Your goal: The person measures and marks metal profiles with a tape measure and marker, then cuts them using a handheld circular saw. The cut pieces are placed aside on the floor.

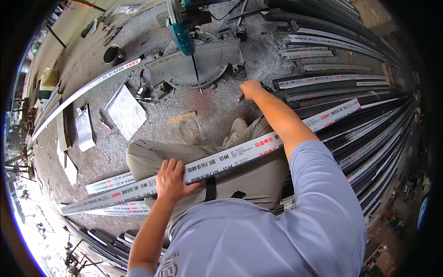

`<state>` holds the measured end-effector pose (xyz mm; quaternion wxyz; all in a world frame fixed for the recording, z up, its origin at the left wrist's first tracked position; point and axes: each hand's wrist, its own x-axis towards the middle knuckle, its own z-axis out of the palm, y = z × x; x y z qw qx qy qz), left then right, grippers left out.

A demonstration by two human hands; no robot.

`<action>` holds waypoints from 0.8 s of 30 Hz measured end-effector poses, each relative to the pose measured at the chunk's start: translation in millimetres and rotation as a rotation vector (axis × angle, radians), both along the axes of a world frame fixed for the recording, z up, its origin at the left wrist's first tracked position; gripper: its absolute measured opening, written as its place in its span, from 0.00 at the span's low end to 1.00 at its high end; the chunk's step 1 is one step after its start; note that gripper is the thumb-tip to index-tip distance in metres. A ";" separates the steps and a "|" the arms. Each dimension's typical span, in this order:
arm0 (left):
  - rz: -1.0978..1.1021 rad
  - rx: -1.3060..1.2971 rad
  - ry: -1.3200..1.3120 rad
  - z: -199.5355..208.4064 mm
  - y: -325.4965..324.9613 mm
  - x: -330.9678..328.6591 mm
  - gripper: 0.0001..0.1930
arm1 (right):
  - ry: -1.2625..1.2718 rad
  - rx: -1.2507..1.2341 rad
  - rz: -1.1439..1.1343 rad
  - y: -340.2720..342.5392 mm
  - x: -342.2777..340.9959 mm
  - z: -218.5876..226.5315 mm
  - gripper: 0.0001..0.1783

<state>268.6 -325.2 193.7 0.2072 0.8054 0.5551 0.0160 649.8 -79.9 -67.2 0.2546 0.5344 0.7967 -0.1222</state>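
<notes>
A long metal profile [226, 160], covered in white printed film, lies slantwise across my lap, its right end higher in the picture. My left hand [170, 181] is closed over its left half, with the thumb along the film. My right hand [252, 89] reaches forward past the profile, low over the dusty floor to the right of a mitre saw. Its fingers are curled. A small brownish tip shows below them and a dark piece beside the hand, too small to name. The saw's silvery round base [173, 73] stands ahead, below its teal handle [183, 39].
Stacks of film-covered profiles [360, 159] fill the right side. Another long profile [87, 92] rests at the left. On the floor lie a silvery sheet [126, 112], a red marker-like stick [105, 124], a brown strip [182, 117] and a dark cup [112, 55].
</notes>
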 end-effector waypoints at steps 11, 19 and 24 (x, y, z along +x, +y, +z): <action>0.010 -0.010 0.015 -4.9 10.9 2.2 0.31 | 0.176 0.154 0.280 20.6 15.0 -5.6 0.11; 0.020 -0.006 0.004 -8.1 16.4 2.9 0.31 | 0.182 0.129 -0.135 4.6 61.5 12.7 0.21; 0.003 0.038 -0.055 -12.7 8.4 -6.7 0.30 | 0.045 0.068 -0.039 -16.0 53.0 -7.8 0.40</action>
